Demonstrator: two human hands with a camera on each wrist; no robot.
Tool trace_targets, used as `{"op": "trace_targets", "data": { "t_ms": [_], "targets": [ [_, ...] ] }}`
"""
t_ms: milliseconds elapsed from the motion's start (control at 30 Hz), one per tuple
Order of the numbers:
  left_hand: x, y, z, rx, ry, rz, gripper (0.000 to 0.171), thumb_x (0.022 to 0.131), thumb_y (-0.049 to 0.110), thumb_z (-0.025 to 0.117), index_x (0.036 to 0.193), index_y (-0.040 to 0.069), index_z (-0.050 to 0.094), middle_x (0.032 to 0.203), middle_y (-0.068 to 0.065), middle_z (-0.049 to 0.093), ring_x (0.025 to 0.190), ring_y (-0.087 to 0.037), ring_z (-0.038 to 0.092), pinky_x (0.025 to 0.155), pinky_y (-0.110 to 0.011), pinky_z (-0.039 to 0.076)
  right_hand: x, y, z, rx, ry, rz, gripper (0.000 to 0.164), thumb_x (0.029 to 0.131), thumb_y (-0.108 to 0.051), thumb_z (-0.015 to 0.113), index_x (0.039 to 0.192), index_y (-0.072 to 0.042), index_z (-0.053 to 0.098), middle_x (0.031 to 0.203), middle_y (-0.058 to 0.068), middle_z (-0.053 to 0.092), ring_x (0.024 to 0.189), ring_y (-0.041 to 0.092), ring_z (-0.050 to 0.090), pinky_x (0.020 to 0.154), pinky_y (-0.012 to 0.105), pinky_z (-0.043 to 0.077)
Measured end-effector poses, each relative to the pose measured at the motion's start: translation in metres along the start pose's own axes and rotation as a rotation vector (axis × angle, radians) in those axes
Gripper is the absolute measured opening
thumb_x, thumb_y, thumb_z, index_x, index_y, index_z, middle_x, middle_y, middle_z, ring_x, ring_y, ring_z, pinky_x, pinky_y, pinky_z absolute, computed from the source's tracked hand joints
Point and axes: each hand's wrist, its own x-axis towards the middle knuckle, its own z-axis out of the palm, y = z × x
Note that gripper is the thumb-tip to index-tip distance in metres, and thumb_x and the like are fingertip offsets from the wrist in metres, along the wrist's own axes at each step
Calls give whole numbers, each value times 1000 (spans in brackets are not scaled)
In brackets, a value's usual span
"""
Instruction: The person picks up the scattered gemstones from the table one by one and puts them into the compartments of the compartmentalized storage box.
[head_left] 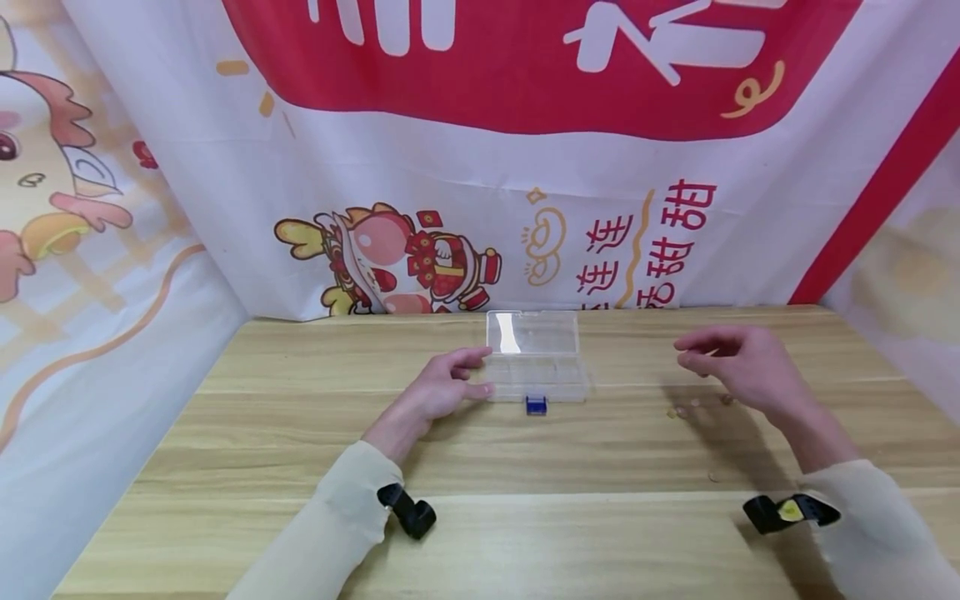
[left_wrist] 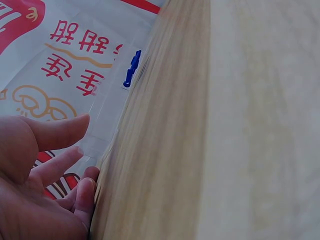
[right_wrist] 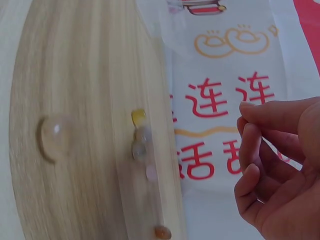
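A: What worries you most here?

B: The loose beads (head_left: pixel 680 412). They look smooth and lie on the bare surface (head_left: pixel 555 533) near the right hand (head_left: pixel 746 367), so a brush from it could scatter them. One clear bead (right_wrist: pixel 57 136) sits apart from the others.

A: Is that hand holding one?

B: I can't tell. Its fingers are curled, raised over the surface; a tiny bead could be hidden there, and a weak pinch might drop it.

A: And the box (head_left: pixel 517 392)?

B: Left of the beads, its lid (head_left: pixel 551 335) open, blue latch (head_left: pixel 536 407) facing the person. The left hand (head_left: pixel 450 385) has its fingers released, spread at the box's left side. A careless push could slide it.
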Motion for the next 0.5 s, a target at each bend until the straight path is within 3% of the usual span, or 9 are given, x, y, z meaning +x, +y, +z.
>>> {"op": "trace_targets", "data": {
  "t_ms": [233, 500],
  "targets": [
    [-1, -2, 0, 6, -1, 13, 62, 93, 12, 79, 150, 28, 61, 151, -3, 59, 129, -26, 49, 114, -45, 41, -2, 19, -10, 34, 49, -13, 43, 100, -33, 75, 131, -4, 72, 93, -26, 71, 83, 3, 66, 69, 28, 57],
    [-1, -1, 0, 3, -4, 19, 61, 94, 12, 78, 150, 27, 61, 150, -4, 59, 128, -26, 48, 112, -45, 41, -1, 34, -26, 18, 59, 22, 45, 100, -37, 75, 133, -6, 72, 91, -32, 70, 83, 1, 66, 72, 24, 52]
  ]
}}
